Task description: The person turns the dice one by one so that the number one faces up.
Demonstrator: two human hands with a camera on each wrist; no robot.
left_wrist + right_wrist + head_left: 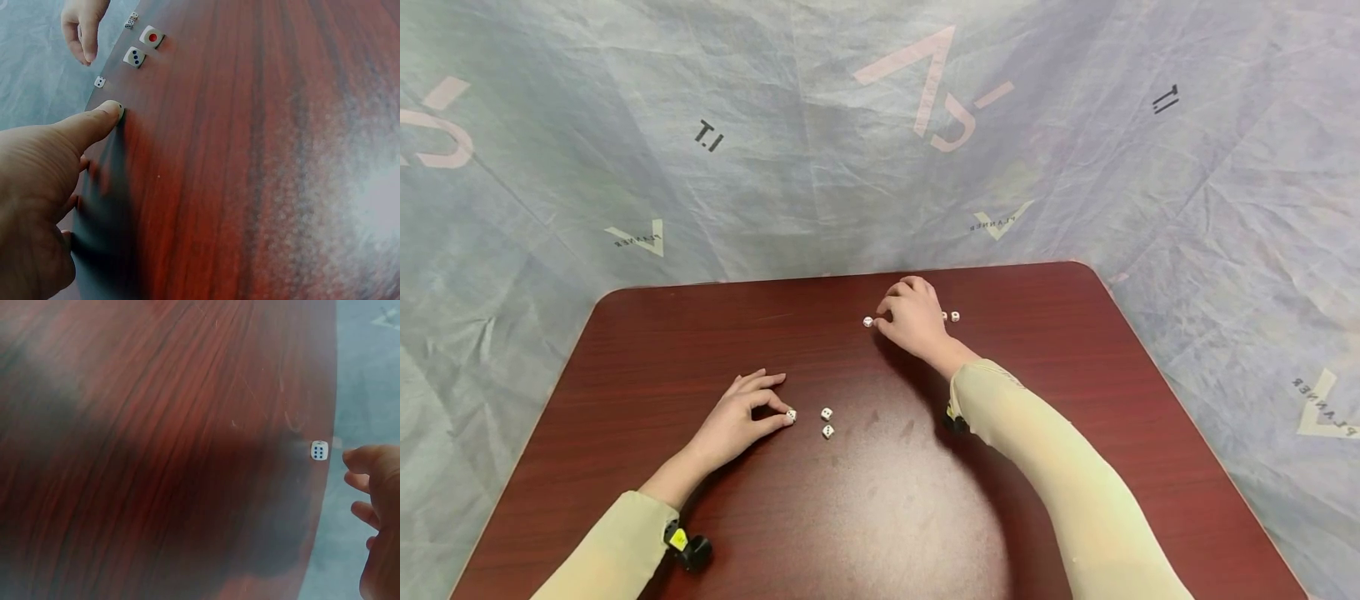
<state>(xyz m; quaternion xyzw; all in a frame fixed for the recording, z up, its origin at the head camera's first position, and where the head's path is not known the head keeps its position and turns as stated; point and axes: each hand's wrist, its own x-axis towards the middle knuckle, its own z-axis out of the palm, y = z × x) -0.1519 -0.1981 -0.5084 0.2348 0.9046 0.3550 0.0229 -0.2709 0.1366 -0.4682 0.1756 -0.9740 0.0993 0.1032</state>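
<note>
My left hand [733, 425] pinches a white die [792, 417] between thumb and index finger, low over the table or touching it. In the left wrist view the thumb covers most of that die [121, 112]. Two more white dice, a farther die [827, 413] and a nearer die [828, 432], lie just to its right. Toward the far edge, my right hand [913, 317] hovers with loosely bent fingers. A single die [319, 450], six blue pips toward the right wrist camera, sits a small gap from the thumb. Nothing shows between the right fingers.
Two dice sit side by side right of the right hand: one die [955, 317] and another die [944, 316] partly hidden by the hand. The dark red wooden table [700, 333] has rounded far corners. Grey printed cloth [805, 167] hangs behind and beside it.
</note>
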